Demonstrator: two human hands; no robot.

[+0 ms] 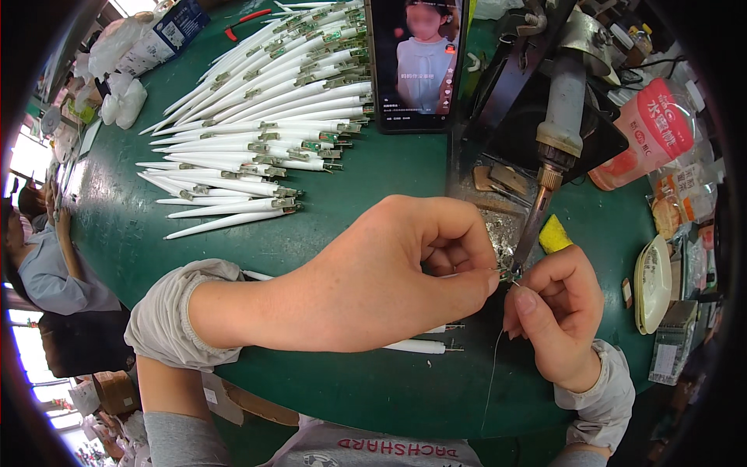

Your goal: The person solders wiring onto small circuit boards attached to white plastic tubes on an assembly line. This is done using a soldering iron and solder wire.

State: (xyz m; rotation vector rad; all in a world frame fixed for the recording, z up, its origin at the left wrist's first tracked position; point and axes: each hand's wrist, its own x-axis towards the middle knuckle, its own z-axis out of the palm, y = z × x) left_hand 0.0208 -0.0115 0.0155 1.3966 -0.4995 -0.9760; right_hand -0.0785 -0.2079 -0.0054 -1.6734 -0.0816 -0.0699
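My left hand [389, 280] pinches a small green-and-metal circuit piece [505, 275] between thumb and fingertips, right under the tip of the soldering iron [531, 222]. Whatever else belongs to that piece is hidden behind the hand. From the right, my right hand [564, 311] holds thin solder wire [493, 373] between thumb and finger. The wire's upper end is at the iron's tip, and its tail hangs down toward the table's near edge. Several white tapered sticks [264, 144] with small circuit ends lie in rows at the far left. Another white stick [416, 345] lies below my left hand.
A phone [412, 62] playing video stands behind the sticks. The iron hangs from a metal stand [517, 78]. A yellow sponge [555, 234], a pink-labelled plastic jar [650, 132] and a pale dish [652, 284] are at right. Red-handled pliers [247, 23] lie far back. Another person [58, 261] sits at left.
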